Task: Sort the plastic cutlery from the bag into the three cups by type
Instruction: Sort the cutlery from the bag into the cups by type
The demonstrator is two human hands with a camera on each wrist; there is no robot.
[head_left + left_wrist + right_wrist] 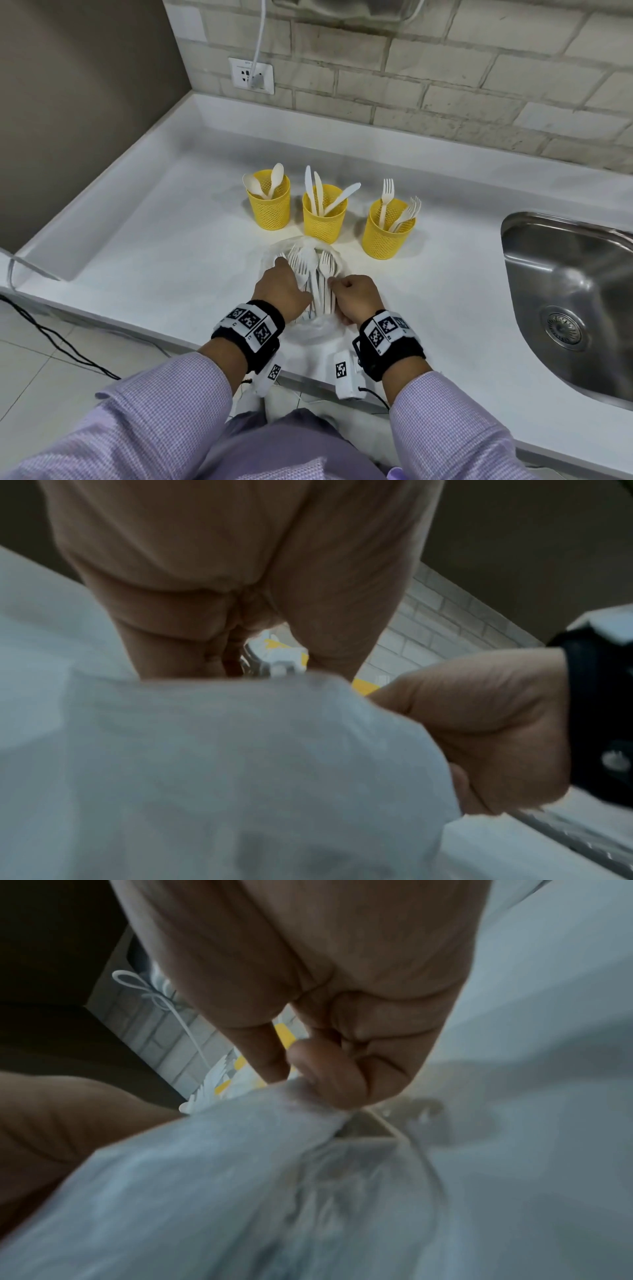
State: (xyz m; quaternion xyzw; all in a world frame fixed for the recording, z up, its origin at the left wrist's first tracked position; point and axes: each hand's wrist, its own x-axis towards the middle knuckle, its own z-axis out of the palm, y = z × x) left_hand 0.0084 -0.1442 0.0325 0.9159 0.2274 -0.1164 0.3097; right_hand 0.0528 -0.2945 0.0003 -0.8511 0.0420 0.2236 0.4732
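Three yellow mesh cups stand in a row: the left cup [269, 207] holds spoons, the middle cup [323, 216] knives, the right cup [388, 231] forks. In front of them lies a clear plastic bag [317, 327] with several white forks and spoons [310, 269] at its mouth. My left hand [281, 284] reaches into the left side of the bag's mouth with its fingers stretched forward; the bag [205, 764] hides the fingertips in the left wrist view. My right hand [354, 298] pinches the bag's right edge [284, 1096] between thumb and forefinger.
A steel sink [534, 240] is set into the white counter at the right. The brick wall behind carries a socket [251, 77] with a white cable plugged in. A raised ledge borders the counter on the left, and black cables [51, 335] lie on the floor.
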